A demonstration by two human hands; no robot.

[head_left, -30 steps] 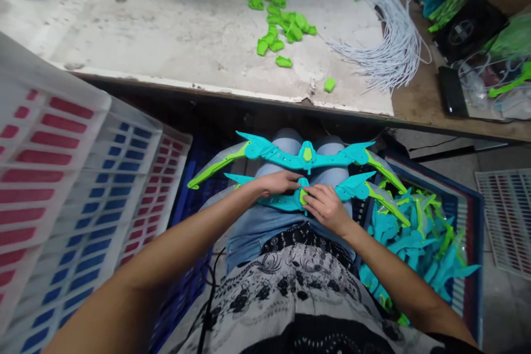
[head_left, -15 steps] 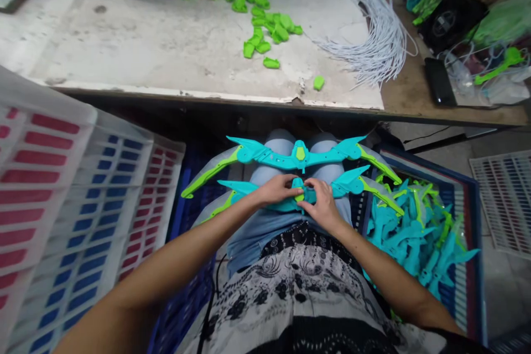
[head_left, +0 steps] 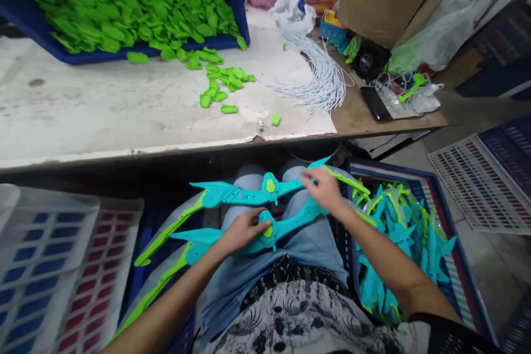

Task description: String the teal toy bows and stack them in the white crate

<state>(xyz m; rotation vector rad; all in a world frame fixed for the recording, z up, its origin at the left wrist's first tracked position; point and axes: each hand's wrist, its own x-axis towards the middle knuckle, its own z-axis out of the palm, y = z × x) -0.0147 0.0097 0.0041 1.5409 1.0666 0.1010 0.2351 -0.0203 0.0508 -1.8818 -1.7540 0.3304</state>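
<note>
Two turquoise bow-shaped parts with lime green tips lie across the lap. The far bow (head_left: pixel 249 197) has a green piece (head_left: pixel 271 185) at its centre. On the near bow (head_left: pixel 290 224) my left hand (head_left: pixel 246 229) grips the middle, thumb beside the green centre piece (head_left: pixel 268 230). My right hand (head_left: pixel 322 188) is at the right wing of the far bow, its fingers closed against that wing and hiding part of it.
A blue bin (head_left: pixel 244 16) of green pieces stands on the white-topped table (head_left: pixel 103 105), with loose green pieces and white cords (head_left: pixel 327 77) near it. A crate (head_left: pixel 460 243) of turquoise parts is at the right. White baskets (head_left: pixel 83 249) stand left.
My right hand has left the centre of the near bow and moved right, up to the far bow's right wing. My left hand stays at the near bow's centre. The view has shifted.
</note>
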